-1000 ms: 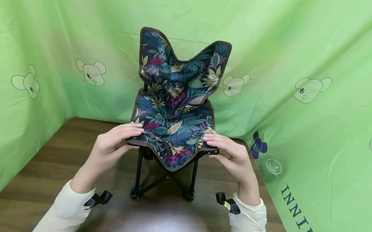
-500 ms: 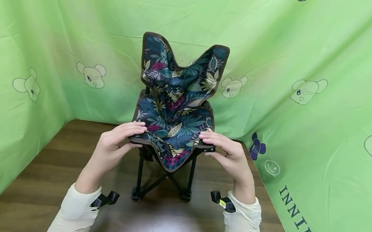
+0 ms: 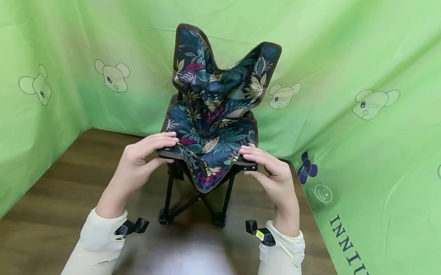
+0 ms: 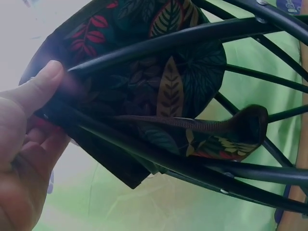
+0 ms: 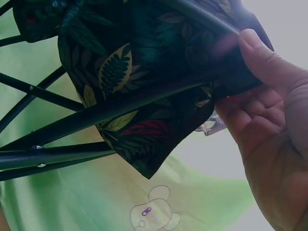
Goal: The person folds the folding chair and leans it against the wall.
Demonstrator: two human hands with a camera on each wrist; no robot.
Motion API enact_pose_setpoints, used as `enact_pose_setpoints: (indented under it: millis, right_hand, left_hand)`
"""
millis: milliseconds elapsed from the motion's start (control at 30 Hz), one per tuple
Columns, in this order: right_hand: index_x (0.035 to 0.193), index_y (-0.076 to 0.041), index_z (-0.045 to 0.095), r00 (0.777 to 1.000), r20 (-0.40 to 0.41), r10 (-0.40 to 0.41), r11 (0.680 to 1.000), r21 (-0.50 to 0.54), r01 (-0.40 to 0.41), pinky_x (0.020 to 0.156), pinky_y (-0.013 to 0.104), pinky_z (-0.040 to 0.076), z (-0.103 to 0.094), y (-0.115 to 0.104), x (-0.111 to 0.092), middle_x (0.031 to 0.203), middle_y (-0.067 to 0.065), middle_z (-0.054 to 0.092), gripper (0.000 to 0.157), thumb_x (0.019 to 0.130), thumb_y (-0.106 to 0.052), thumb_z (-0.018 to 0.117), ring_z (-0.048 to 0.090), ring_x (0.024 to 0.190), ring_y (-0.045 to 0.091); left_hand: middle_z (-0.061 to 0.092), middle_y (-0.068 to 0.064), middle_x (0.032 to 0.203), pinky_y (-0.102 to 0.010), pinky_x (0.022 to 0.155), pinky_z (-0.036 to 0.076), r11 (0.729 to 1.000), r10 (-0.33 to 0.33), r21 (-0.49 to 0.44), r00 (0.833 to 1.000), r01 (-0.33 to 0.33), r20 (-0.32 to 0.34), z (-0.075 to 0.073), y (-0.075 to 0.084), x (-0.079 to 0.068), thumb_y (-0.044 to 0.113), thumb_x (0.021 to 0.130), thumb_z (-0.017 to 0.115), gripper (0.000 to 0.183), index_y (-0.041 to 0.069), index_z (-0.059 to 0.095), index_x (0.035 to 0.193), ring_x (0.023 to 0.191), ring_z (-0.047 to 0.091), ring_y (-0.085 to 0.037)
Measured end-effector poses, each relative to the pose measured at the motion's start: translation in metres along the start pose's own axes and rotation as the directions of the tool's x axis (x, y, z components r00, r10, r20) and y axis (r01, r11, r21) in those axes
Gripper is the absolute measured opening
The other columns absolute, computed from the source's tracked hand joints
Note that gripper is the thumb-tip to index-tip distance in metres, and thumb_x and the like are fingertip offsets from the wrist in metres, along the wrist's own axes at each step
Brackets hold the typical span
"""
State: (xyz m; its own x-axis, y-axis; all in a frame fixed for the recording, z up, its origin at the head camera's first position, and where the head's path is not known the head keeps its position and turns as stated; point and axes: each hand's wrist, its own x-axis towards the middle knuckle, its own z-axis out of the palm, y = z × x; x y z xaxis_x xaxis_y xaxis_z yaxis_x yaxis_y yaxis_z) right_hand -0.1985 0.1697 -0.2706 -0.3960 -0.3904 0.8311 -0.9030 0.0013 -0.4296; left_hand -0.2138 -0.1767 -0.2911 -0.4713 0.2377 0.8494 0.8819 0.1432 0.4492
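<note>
A small folding camping chair (image 3: 212,145) with dark leaf-print fabric stands unfolded in the middle of the head view. My left hand (image 3: 139,164) grips the front left corner of its seat, fingers on top and thumb beneath. At the front right corner my right hand (image 3: 272,174) holds on the same way. In the left wrist view the left thumb (image 4: 50,72) presses the corner from below, beside the black frame tubes (image 4: 159,149). The right wrist view shows the right thumb (image 5: 252,41) under the fabric (image 5: 139,96).
The chair's feet (image 3: 165,216) are on a brown wood-grain surface (image 3: 55,200). Green cloth (image 3: 341,69) printed with cartoon bear heads hangs behind and on both sides. Small black wrist cameras (image 3: 131,226) are strapped over the pale sleeves (image 3: 97,247).
Both hands keep their hold on the seat corners. The chair and background shift slightly in the head view, and the forearms come a little closer together.
</note>
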Motion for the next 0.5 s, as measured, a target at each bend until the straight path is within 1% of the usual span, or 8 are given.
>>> enact_pose_setpoints:
  millis: [133, 200, 333, 500]
  right_hand:
    - [0.113, 0.019, 0.067, 0.999, -0.034, -0.005, 1.0, -0.003, 0.005, 0.116, 0.051, 0.039, 0.009, -0.005, 0.006, 0.123, 0.033, 0.066, 0.035, 0.08, 0.017, 0.076, 0.061, 0.128, 0.037]
    - [0.113, 0.019, 0.067, 0.999, -0.046, -0.004, 1.0, -0.001, 0.004, 0.116, 0.052, 0.038, 0.015, -0.007, 0.009, 0.123, 0.034, 0.066, 0.036, 0.079, 0.02, 0.075, 0.062, 0.128, 0.037]
    - [0.114, 0.019, 0.067, 0.999, -0.053, 0.007, 1.0, 0.013, -0.006, 0.117, 0.052, 0.038, 0.016, -0.007, 0.012, 0.124, 0.034, 0.066, 0.04, 0.075, 0.026, 0.073, 0.062, 0.128, 0.037]
    - [0.113, 0.019, 0.067, 0.998, -0.062, 0.0, 1.0, 0.024, 0.001, 0.117, 0.052, 0.038, 0.016, -0.007, 0.017, 0.124, 0.035, 0.065, 0.042, 0.073, 0.029, 0.072, 0.062, 0.127, 0.037]
  left_hand:
    - [0.071, -0.015, 0.127, -0.033, 0.108, 0.049, 0.999, 0.023, -0.025, 1.0, -0.023, -0.009, -0.002, -0.003, 0.004, -0.022, 0.074, 0.079, 0.049, 0.001, 0.075, 0.117, 0.126, 0.064, -0.029]
    - [0.071, -0.017, 0.126, -0.033, 0.108, 0.049, 0.999, 0.037, -0.034, 0.999, -0.038, -0.016, -0.004, -0.004, 0.004, -0.022, 0.073, 0.079, 0.049, 0.001, 0.075, 0.117, 0.126, 0.064, -0.029]
    - [0.071, -0.017, 0.127, -0.033, 0.108, 0.049, 0.999, 0.037, -0.027, 0.998, -0.038, -0.042, 0.001, -0.001, 0.005, -0.023, 0.072, 0.079, 0.05, 0.001, 0.075, 0.116, 0.126, 0.064, -0.028]
    - [0.071, -0.018, 0.126, -0.033, 0.109, 0.049, 0.999, 0.037, -0.02, 0.998, -0.038, -0.044, 0.005, 0.001, 0.01, -0.022, 0.071, 0.08, 0.051, 0.001, 0.075, 0.116, 0.126, 0.064, -0.028]
